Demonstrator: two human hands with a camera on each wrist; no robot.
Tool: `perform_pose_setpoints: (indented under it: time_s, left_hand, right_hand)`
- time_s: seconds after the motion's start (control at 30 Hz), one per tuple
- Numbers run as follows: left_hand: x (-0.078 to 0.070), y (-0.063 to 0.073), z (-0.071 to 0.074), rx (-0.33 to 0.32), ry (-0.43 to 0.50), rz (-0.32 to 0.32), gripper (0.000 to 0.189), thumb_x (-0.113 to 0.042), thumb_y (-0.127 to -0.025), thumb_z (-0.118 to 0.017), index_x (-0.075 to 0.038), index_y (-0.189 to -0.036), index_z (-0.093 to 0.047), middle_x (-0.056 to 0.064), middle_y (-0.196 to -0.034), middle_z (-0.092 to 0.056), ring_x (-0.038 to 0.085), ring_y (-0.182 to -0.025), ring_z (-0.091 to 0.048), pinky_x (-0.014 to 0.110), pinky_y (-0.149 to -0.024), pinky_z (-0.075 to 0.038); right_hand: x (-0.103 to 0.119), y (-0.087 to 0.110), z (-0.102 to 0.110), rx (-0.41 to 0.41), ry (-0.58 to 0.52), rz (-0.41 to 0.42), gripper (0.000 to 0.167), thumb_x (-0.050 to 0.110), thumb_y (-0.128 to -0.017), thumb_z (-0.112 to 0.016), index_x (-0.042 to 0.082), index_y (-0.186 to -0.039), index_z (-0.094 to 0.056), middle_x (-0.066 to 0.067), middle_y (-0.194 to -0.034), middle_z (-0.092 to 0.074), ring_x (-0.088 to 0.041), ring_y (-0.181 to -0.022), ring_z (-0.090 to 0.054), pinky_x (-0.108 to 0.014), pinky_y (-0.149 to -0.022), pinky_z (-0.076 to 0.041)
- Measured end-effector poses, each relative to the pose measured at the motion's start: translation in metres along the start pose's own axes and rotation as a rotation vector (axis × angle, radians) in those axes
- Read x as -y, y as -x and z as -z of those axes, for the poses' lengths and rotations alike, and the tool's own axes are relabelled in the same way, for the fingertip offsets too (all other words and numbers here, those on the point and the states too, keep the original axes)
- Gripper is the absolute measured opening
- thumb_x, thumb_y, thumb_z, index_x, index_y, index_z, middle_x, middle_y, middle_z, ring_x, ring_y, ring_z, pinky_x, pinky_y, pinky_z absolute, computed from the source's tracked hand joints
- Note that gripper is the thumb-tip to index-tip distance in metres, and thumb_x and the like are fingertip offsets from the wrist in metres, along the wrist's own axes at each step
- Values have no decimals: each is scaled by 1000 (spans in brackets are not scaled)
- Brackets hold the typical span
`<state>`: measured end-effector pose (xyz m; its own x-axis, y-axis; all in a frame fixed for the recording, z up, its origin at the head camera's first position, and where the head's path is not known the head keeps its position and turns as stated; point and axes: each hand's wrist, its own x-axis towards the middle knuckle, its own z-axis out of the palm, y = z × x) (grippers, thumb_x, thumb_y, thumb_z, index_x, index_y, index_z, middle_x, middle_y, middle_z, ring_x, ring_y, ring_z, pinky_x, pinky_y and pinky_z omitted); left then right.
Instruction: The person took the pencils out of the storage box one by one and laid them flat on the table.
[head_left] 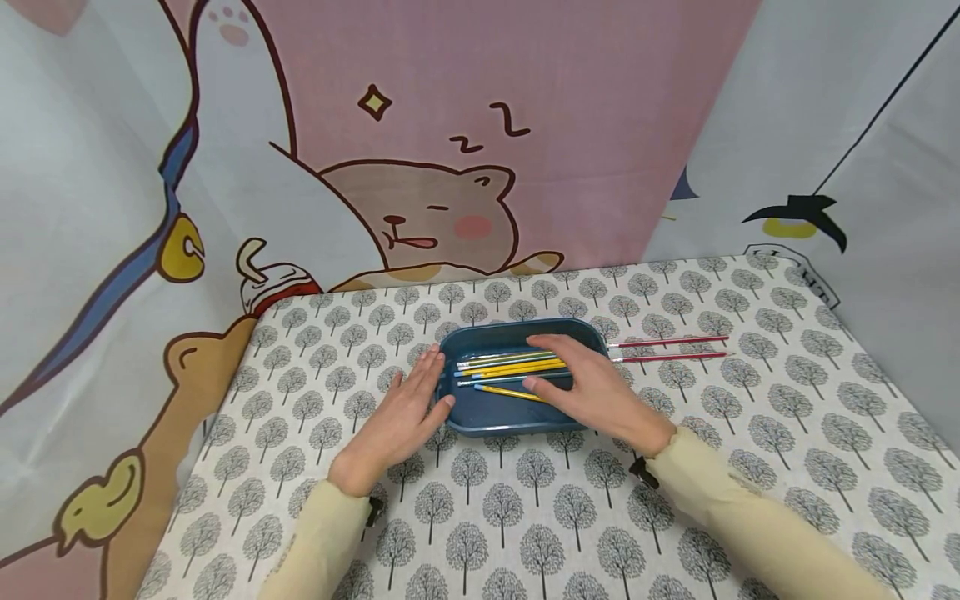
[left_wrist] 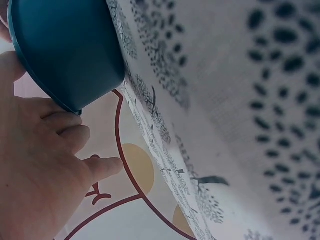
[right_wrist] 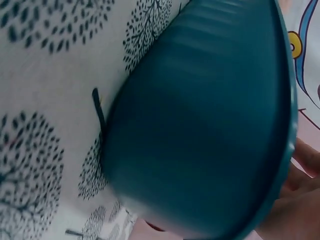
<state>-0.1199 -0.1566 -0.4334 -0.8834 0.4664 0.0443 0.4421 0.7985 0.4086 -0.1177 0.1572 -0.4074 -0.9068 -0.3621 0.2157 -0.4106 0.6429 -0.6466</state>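
Observation:
A dark blue tray (head_left: 495, 431) with rounded corners rests on the tablecloth. Inside it, several pencils (head_left: 510, 367), yellow and dark green, lie side by side, and one short yellow pencil (head_left: 504, 392) slants nearer the front. My left hand (head_left: 397, 421) is at the tray's left end, its fingers along the rim; the tray wall (left_wrist: 70, 50) shows beside it in the left wrist view. Over the tray's right end reaches my right hand (head_left: 592, 387), thumb apart from the fingers, covering the pencils' right ends. In the right wrist view the tray wall (right_wrist: 200, 125) hides most of that hand.
Two red pencils (head_left: 675, 342) lie on the cloth just right of the tray, pointing right. The table wears a white cloth (head_left: 480, 500) printed with grey trees. Behind it hangs a cartoon-printed curtain (head_left: 600, 125), with pale fabric at both sides.

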Motion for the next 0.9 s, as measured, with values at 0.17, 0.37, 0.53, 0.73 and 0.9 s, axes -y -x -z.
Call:
perform_pose_setpoints:
  time_s: [0.17, 0.37, 0.53, 0.73, 0.9]
  left_hand:
    - [1, -1, -1, -4, -3, -2, 71, -43, -110, -43, -2, -164, -20, 14, -171, -16, 35, -156, -20, 65, -122, -19]
    - [1, -1, -1, -7, 4, -2, 71, -40, -109, -47, -2, -164, -20, 15, -171, -16, 34, -156, -20, 65, -123, -17]
    - [1, -1, -1, -11, 1, -5, 71, -39, -109, -48, -1, -163, -21, 14, -171, -15, 35, -156, -20, 65, -122, -18]
    - [1, 0, -1, -10, 9, -1, 71, -39, -109, -48, -1, -163, -22, 15, -171, -17, 34, -156, -20, 65, -122, -19]
    - [0, 0, -1, -8, 14, 1, 70, -39, -109, -48, -1, -163, -22, 15, -171, -18, 34, -156, -21, 65, -122, -19]
  right_hand:
    - [0, -7, -9, 14, -15, 18, 66, 56, -96, -68, 18, -149, -56, -1, -150, -55, -28, -137, -53, -56, -108, -47]
    - [1, -15, -15, 59, -19, 11, 65, 51, -95, -72, 17, -148, -56, -1, -148, -57, -27, -135, -55, -51, -108, -48]
    - [1, -21, -20, 81, -16, 9, 61, 44, -96, -75, 13, -146, -58, -3, -144, -60, -26, -127, -61, -50, -105, -50]
    - [1, -26, -23, 116, -28, -11, 61, 39, -95, -77, 11, -146, -58, -5, -143, -61, -26, -124, -63, -50, -104, -51]
    - [0, -29, -25, 152, -30, -23, 61, 35, -94, -79, 7, -144, -59, -9, -139, -64, -26, -122, -65, -46, -102, -54]
